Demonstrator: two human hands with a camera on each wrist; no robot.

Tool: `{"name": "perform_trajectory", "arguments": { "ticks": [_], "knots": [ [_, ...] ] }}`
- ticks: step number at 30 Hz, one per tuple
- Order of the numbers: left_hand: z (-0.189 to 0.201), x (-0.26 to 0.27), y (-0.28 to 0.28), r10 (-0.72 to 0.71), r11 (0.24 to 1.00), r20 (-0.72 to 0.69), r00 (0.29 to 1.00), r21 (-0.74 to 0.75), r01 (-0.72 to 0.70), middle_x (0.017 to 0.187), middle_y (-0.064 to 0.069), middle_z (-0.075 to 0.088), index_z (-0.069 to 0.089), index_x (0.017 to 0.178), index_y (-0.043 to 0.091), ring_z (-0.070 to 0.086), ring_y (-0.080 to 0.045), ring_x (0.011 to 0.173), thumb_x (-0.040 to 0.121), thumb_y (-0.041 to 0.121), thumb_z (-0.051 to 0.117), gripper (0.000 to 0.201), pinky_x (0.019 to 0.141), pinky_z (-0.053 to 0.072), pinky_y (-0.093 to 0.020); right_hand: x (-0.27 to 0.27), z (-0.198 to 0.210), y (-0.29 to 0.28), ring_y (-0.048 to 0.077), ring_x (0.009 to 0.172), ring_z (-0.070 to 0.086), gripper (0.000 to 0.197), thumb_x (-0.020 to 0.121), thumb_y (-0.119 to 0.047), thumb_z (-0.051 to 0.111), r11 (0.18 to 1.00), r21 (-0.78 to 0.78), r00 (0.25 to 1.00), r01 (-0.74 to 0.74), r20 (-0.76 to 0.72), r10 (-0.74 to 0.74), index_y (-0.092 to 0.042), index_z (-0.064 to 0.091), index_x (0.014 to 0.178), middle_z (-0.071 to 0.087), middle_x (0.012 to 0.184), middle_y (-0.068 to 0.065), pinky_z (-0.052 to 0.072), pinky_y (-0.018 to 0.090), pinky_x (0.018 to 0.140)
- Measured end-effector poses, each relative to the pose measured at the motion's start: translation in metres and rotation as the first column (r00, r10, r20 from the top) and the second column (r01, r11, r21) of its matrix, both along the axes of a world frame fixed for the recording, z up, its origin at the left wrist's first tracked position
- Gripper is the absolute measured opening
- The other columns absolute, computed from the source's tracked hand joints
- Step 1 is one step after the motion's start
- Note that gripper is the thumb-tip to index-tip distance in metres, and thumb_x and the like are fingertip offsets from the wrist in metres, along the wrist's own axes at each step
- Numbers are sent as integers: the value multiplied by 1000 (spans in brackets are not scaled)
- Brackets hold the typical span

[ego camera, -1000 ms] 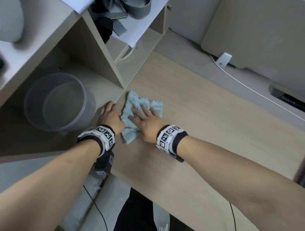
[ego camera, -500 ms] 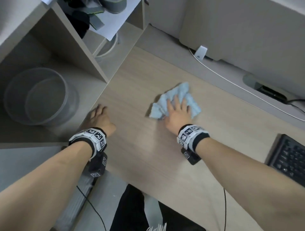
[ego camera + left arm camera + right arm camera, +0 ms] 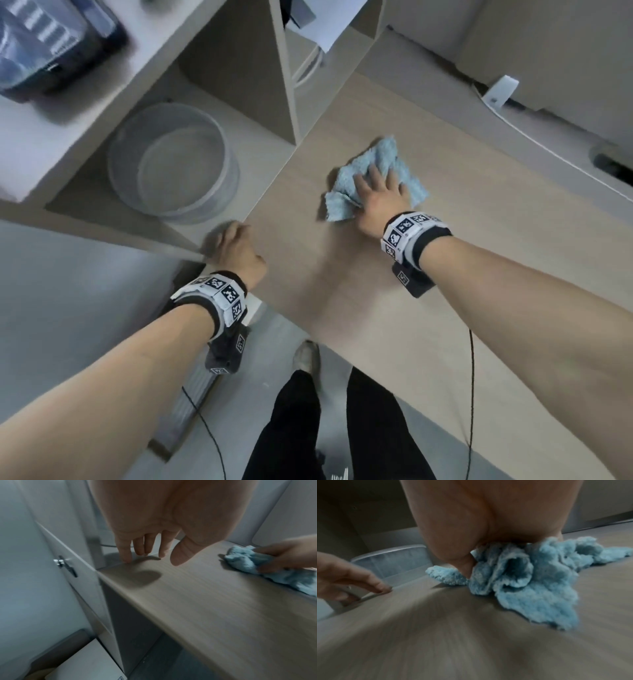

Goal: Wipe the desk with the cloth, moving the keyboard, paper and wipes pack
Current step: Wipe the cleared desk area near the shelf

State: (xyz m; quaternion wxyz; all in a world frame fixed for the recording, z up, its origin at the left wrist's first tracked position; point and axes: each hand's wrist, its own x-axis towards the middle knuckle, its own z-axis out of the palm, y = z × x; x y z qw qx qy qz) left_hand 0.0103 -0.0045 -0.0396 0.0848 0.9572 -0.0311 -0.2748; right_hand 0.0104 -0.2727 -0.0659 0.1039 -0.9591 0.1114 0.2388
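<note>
- Cloth [image 3: 378, 174], bunched, lies under the right hand [image 3: 380, 195], whose spread fingers press it on the desk [image 3: 445, 308].
- Left hand [image 3: 236, 248] rests relaxed fingertips at the desk's left edge.
- Clear tub [image 3: 173, 164] sits in the cubby beside.

Head view: evenly lit, soft daylight tone; mild blur; straight edges bow toward the frame's borders
Left wrist view: dim and bluish; soft shadow on the surface [image 3: 214, 601] under the left hand [image 3: 163, 520]
Right wrist view: dark, grainy; surface streaked with blur; cloth [image 3: 530, 577] fairly sharp
</note>
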Motion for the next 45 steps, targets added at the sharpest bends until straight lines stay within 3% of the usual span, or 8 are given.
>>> {"name": "perform_trajectory", "arguments": {
  "ticks": [8,14,20,25,32,35,41,45],
  "knots": [
    [-8,-20,42,-91,996,-53,994,-21,90,139,-11,40,53,128,9,36,-39,134,82,30,47,51,114,31,-42,-11,-13,117,32,151,-5,71,93,-36,48,728,91,732,-679,23,680,-32,16,155,-2,165,-1,2,54,121],
    [-5,-17,45,-64,997,-83,994,-41,61,145,-12,31,47,130,0,27,-34,136,82,9,50,49,115,29,-37,27,-6,47,37,150,-2,75,94,-35,48,996,-68,998,55,1,-55,-27,7,157,-3,165,3,7,54,121],
    [-1,-20,31,-140,990,-89,986,0,140,143,-16,33,42,135,1,28,-39,134,82,24,57,59,112,33,-46,-70,-11,128,35,151,-6,75,90,-30,45,930,86,934,-358,53,354,-29,11,157,-2,165,1,0,57,120],
    [2,-33,-6,-272,960,-18,962,-71,270,148,-15,28,39,138,4,24,-35,138,83,14,51,57,113,30,-43,-160,-16,54,33,151,-6,72,94,-34,43,999,44,1000,-9,28,8,-32,8,156,-4,165,-2,1,53,120],
    [-7,-52,-34,-375,926,-69,924,12,377,145,-15,29,39,137,8,25,-37,136,80,18,51,59,109,36,-46,-252,-18,-75,40,149,-2,73,97,-42,40,683,-96,686,724,-5,-728,-24,3,157,0,165,9,7,55,120],
    [-10,-59,-38,-401,913,-50,915,62,404,146,-17,27,35,138,5,24,-39,136,80,19,54,62,108,37,-46,-221,-15,-44,41,149,-7,74,97,-39,42,691,-90,692,717,-18,-721,-23,0,157,-7,165,7,5,56,120],
    [-2,-53,-51,-365,922,-43,930,121,367,145,-18,33,38,137,5,29,-38,135,84,17,53,57,109,32,-42,-207,-11,57,33,150,-14,74,96,-36,45,995,93,999,39,5,-40,-29,4,157,-12,164,-1,-5,55,120],
    [0,-44,-56,-359,923,-9,933,146,357,142,-20,37,44,133,5,31,-39,135,84,17,52,51,108,34,-44,-251,-17,-6,33,151,-5,69,98,-45,41,932,19,931,361,54,-362,-30,8,156,-1,165,0,5,55,121]
  ]
}}
